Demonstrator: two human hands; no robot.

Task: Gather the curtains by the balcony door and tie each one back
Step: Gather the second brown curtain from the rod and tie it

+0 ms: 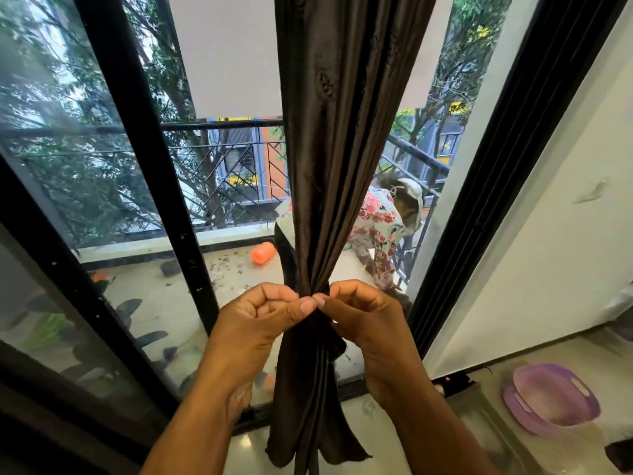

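One dark brown curtain (342,138), gathered to a narrow waist directly between my two hands, in front of the balcony door (137,173). My left hand (263,323) and right hand (359,317) meet at that waist, thumb tips nearly touching. The fingers (274,293) of both hands are curled shut and pinch something dark at the pinched point; I cannot tell whether it is a separate tie band or a fold of the cloth itself, since it matches the fabric. Above my fingers the pleats fan out wide; below them the hem hangs loose to the floor (376,440).

Step in hand, as I judge it: closing the tie. To do it well I would hold the bundle tight with one hand's fingers while the other draws the end through, keep all pleats inside the loop so none slips out behind, pull both ends evenly so the waist stays level, and set the knot on the near side, where I can see it.

Count: one curtain in view; any second curtain lies outside the frame. Two hands. Beyond my fingers, through the glass, one balcony railing (222,126), one orange container (263,254), and a person in a floral garment (376,228). To the right of my right hand and lower, one purple basin (551,399) on the floor.
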